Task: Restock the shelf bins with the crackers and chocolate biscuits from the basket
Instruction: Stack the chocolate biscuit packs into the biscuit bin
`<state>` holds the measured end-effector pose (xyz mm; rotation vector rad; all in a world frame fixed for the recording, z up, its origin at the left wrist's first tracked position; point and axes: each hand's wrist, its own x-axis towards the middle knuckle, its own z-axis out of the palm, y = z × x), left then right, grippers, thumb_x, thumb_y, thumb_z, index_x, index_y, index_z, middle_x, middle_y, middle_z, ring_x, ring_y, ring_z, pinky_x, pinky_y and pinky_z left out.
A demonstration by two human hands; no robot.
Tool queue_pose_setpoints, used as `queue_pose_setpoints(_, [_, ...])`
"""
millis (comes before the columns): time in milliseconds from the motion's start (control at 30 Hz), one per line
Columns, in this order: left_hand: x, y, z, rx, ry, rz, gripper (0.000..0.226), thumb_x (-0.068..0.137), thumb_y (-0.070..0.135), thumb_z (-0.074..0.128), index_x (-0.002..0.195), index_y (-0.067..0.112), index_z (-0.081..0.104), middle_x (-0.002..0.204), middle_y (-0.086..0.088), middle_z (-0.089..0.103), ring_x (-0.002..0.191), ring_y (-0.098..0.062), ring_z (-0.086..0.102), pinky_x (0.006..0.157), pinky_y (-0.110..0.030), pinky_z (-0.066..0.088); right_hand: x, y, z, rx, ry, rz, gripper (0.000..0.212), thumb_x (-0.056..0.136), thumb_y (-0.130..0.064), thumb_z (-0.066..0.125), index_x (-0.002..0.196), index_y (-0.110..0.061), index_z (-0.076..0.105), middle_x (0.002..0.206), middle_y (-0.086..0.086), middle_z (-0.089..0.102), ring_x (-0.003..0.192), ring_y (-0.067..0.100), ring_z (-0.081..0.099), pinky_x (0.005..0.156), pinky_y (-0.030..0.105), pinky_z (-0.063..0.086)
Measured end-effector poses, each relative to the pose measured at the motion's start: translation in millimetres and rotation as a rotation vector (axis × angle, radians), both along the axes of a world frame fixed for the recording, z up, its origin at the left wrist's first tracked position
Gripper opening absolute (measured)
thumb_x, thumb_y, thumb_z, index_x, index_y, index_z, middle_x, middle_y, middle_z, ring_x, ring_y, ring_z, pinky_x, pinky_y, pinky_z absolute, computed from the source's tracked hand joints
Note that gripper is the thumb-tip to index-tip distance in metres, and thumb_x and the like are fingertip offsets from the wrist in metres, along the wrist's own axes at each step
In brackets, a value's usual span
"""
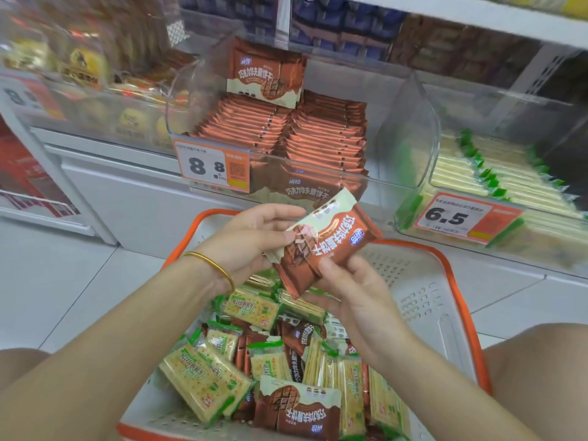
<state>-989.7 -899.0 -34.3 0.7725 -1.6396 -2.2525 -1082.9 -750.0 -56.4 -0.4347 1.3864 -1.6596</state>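
The left hand [254,240] and right hand [356,297] together grip a small stack of chocolate biscuit packets [324,246], brown with a cream end, tilted so that the cream end points up and away. The left thumb lies on the top face with the fingers curled behind the stack. The right thumb presses the lower edge with the fingers curled beneath. A gold bangle [216,265] circles the left wrist.

Directly below the grip sits the basket [423,294], white and perforated with an orange rim. The half of it nearest the person is heaped with loose cracker packets [203,380] in green-trimmed wrappers, and more brown biscuit packets [299,409] are mixed among them. The part of the basket to the right of the hands shows bare plastic.

Beyond and just above the grip stands the clear chocolate bin [397,186], filled with two rows of the same brown packets [280,132] on edge (one packet stands upright at the back, face forward). An orange-and-white price tag reading 8.8 [211,167] hangs on its front left.

To the right of the grip, further along the same shelf, the cracker bin [436,128] holds rows of pale crackers [477,173] and carries a tag marked 6.5 [458,218]. To the upper left, a blurred bin holds round yellow packets [82,65]. White floor tiles [79,281] spread out on either side of the basket, and a bare knee shows at each lower corner.
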Motion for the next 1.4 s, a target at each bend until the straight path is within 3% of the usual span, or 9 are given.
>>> queue_pose_setpoints(100, [0, -2, 7, -0.033, 0.119, 0.014, 0.032, 0.089, -0.009, 0.05, 0.111, 0.012, 0.059, 0.105, -0.01, 0.063, 0.085, -0.017, 0.063, 0.069, -0.025, 0.054, 3, -13, 12, 0.018, 0.211, -0.126, 0.024, 0.085, -0.005, 0.066, 0.106, -0.016, 0.062, 0.101, 0.006, 0.072, 0.097, 0.026, 0.067, 0.085, 0.044, 0.056])
queue_pose_setpoints(233, [-4, -15, 36, -0.427, 0.146, 0.129, 0.028, 0.089, -0.007, 0.054, 0.103, 0.017, 0.059, 0.1, -0.006, 0.063, 0.088, -0.014, 0.061, 0.073, -0.025, 0.054, -17, -39, 51, -0.019, 0.415, -0.129, 0.021, 0.081, -0.01, 0.063, 0.098, -0.023, 0.06, 0.1, 0.005, 0.071, 0.094, 0.026, 0.068, 0.083, 0.047, 0.056])
queue_pose_setpoints(300, [-7, -32, 50, -0.745, 0.13, 0.312, 0.023, 0.09, -0.002, 0.053, 0.099, 0.018, 0.059, 0.096, 0.001, 0.061, 0.088, -0.011, 0.059, 0.077, -0.022, 0.052, -39, -62, 74, -0.005, 0.493, -0.139, 0.014, 0.087, -0.006, 0.058, 0.097, -0.016, 0.059, 0.095, 0.01, 0.07, 0.081, 0.025, 0.07, 0.071, 0.043, 0.058])
queue_pose_setpoints(367, [-9, -55, 56, -1.234, -0.017, 0.397, 0.019, 0.087, 0.013, 0.052, 0.103, 0.015, 0.062, 0.099, 0.002, 0.06, 0.095, -0.013, 0.056, 0.087, -0.024, 0.046, -64, -93, 94, 0.041, 0.601, -0.129, 0.013, 0.088, -0.008, 0.055, 0.1, -0.011, 0.062, 0.09, 0.011, 0.069, 0.069, 0.02, 0.068, 0.062, 0.036, 0.056])
queue_pose_setpoints(467, [-10, -83, 47, -1.577, -0.263, 0.279, 0.04, 0.086, 0.032, 0.039, 0.109, 0.011, 0.063, 0.112, -0.006, 0.063, 0.11, -0.028, 0.055, 0.097, -0.042, 0.041, -94, -151, 111, 0.117, 0.868, -0.05, 0.015, 0.087, -0.009, 0.058, 0.1, -0.007, 0.065, 0.095, 0.012, 0.069, 0.081, 0.027, 0.068, 0.071, 0.044, 0.058])
queue_pose_setpoints(600, [-13, -89, 33, -1.58, -0.377, 0.235, 0.052, 0.089, 0.043, 0.029, 0.114, 0.015, 0.065, 0.126, -0.007, 0.06, 0.124, -0.027, 0.05, 0.106, -0.051, 0.032, -119, -225, 116, 0.253, 1.374, -0.012, 0.026, 0.087, -0.016, 0.061, 0.113, -0.015, 0.064, 0.112, 0.004, 0.063, 0.104, 0.024, 0.06, 0.083, 0.037, 0.049])
queue_pose_setpoints(733, [-18, -93, 22, -1.648, -0.435, 0.212, 0.052, 0.091, 0.045, 0.028, 0.114, 0.017, 0.065, 0.126, -0.005, 0.061, 0.125, -0.026, 0.05, 0.109, -0.048, 0.027, -130, -272, 117, 0.311, 1.611, 0.045, 0.041, 0.092, -0.018, 0.056, 0.133, -0.02, 0.053, 0.136, 0.002, 0.053, 0.124, 0.022, 0.049, 0.1, 0.035, 0.042])
queue_pose_setpoints(1067, [-21, -94, 20, -1.647, -0.422, 0.232, 0.046, 0.09, 0.043, 0.033, 0.107, 0.017, 0.067, 0.12, -0.002, 0.064, 0.121, -0.025, 0.052, 0.104, -0.041, 0.026, -143, -308, 97, 0.362, 1.901, 0.008, 0.037, 0.091, -0.024, 0.06, 0.127, -0.022, 0.056, 0.133, 0.008, 0.049, 0.128, 0.031, 0.036, 0.102, 0.04, 0.035])
queue_pose_setpoints(1400, [-18, -93, 21, -1.64, -0.402, 0.236, 0.046, 0.09, 0.044, 0.032, 0.105, 0.018, 0.066, 0.114, 0.001, 0.064, 0.119, -0.023, 0.052, 0.105, -0.037, 0.023, -137, -290, 91, 0.358, 1.869, -0.157, 0.039, 0.086, -0.025, 0.064, 0.123, -0.015, 0.055, 0.13, 0.01, 0.047, 0.124, 0.031, 0.038, 0.099, 0.039, 0.037])
